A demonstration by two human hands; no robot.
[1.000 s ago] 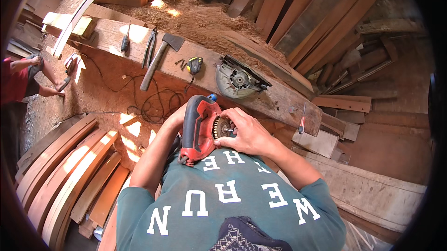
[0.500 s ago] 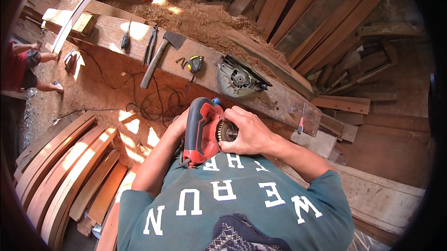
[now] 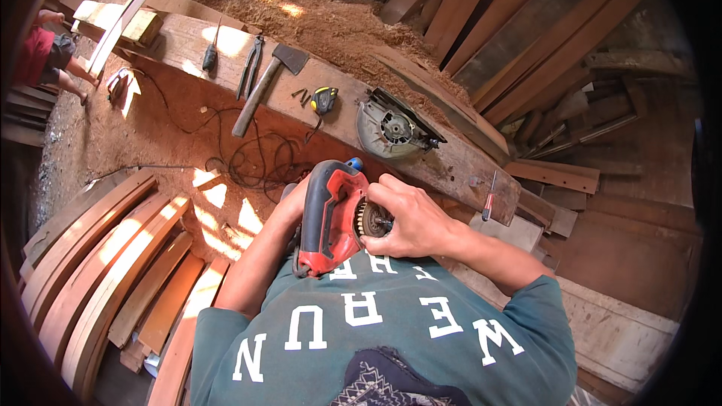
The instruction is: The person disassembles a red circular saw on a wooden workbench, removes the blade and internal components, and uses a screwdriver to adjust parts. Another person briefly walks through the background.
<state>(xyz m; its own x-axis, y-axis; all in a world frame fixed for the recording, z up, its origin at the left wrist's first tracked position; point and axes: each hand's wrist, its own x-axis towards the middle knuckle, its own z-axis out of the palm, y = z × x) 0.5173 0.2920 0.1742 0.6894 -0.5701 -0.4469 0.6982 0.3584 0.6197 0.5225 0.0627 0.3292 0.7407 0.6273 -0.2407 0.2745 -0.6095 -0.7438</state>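
Note:
Close to my chest is the red and black body of a power saw (image 3: 322, 214), its handle toward the left. My left hand (image 3: 296, 201) supports it from the far left side, its fingers mostly hidden behind the housing. Thumb and fingers of my right hand (image 3: 410, 218) pinch a toothed metal gear (image 3: 371, 220) with a shaft, at the open side of the body. A detached saw guard (image 3: 397, 126) with a round vented plate lies on the plank bench ahead of me.
Along the plank bench (image 3: 459, 165) lie a hatchet (image 3: 265, 90), pliers (image 3: 250, 67), two screwdrivers (image 3: 210, 56), a yellow tape measure (image 3: 324, 100) and small bolts (image 3: 301, 95). A black cord (image 3: 241, 158) coils on the ground. Curved timbers (image 3: 113, 255) stack at left; a person (image 3: 53, 56) stands far left.
My right fingers still grip the gear at the saw body, with little visible shift. The view has turned slightly, and the person at far left has moved up in the picture.

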